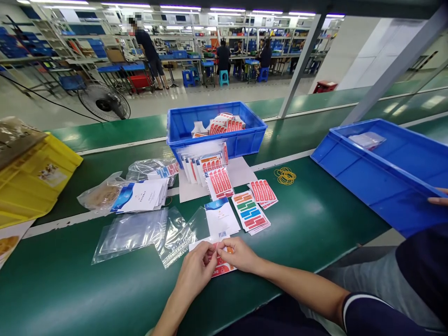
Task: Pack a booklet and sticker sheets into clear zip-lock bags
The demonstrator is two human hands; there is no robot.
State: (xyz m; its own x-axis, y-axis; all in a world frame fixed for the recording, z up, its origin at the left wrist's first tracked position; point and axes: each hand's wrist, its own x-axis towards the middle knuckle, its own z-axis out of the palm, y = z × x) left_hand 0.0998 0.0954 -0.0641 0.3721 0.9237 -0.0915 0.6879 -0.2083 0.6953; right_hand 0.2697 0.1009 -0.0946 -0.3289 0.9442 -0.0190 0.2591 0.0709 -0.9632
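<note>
My left hand [199, 269] and my right hand [241, 254] meet near the table's front edge, fingertips pinched together over a red-and-white sticker sheet [221, 270]. They seem to grip the sheet's upper part; the fingers partly hide it. Just beyond lies a white booklet with a blue top [222, 219]. To its right are a stack of multicoloured sticker sheets [249, 211] and some red sticker sheets [265, 192]. Clear plastic bags [131, 235] lie flat on the left, below a pile of blue-and-white booklets [143, 196].
Filled bags [206, 163] lean against a blue bin [217, 144] of sticker sheets. Yellow rubber bands [285, 176] lie on the green table. A yellow crate [45, 177] stands left; another person's hand [439, 198] touches a blue bin [371, 182] at right.
</note>
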